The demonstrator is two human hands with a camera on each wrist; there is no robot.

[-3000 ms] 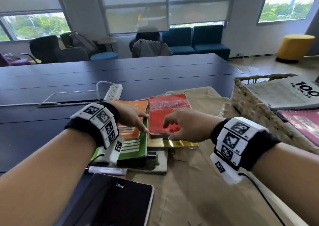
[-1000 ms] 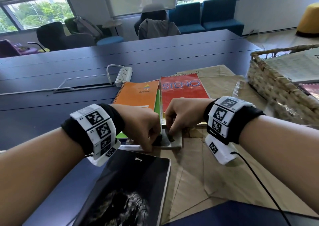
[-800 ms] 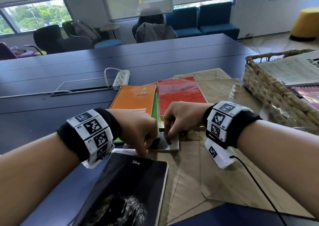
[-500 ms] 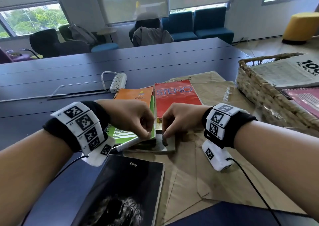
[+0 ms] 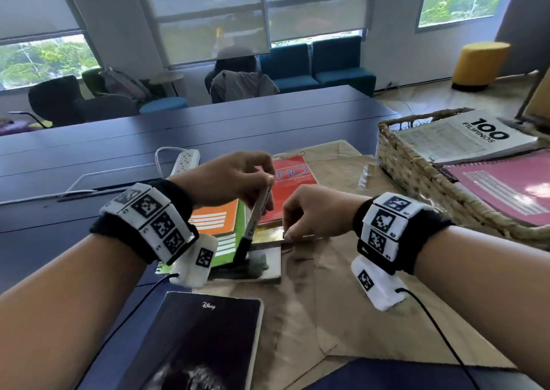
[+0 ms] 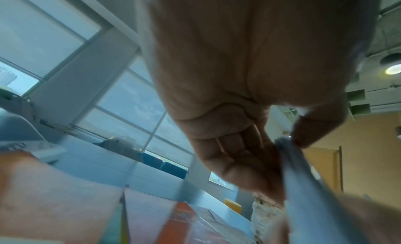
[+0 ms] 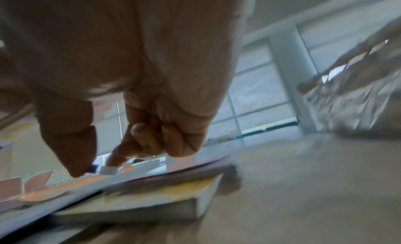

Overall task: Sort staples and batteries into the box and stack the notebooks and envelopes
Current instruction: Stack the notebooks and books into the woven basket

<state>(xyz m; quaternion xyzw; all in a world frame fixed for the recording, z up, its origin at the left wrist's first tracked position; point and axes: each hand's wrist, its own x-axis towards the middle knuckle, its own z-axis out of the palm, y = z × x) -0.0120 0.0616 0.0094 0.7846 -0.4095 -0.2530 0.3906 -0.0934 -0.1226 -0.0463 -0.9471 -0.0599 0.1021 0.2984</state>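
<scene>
My left hand [image 5: 268, 179] is raised over the notebooks and pinches the top of a white pen [image 5: 256, 217] with a black tip, which hangs down; the left wrist view shows the pen [image 6: 303, 179] between thumb and fingers. My right hand [image 5: 287, 235] is curled low at the near edge of a gold notebook [image 5: 268, 235]. In the right wrist view its thumb and forefinger pinch a small pale item [image 7: 107, 169], too blurred to name. A red STENO notebook [image 5: 293, 193], an orange notebook [image 5: 212, 220], a green one [image 5: 227, 248] and a small dark book [image 5: 259, 266] lie together on brown envelopes [image 5: 327, 285].
A black Disney notebook [image 5: 193, 339] lies near me on the left. A wicker basket [image 5: 416, 181] at the right holds a white booklet and a pink notebook. A white power strip [image 5: 184, 160] and its cable sit behind the notebooks on the dark table [image 5: 89, 163].
My left hand has picked the white pen up from beside the small dark book and raised it over the notebooks. My right hand has shifted slightly from the small book toward the gold notebook's edge.
</scene>
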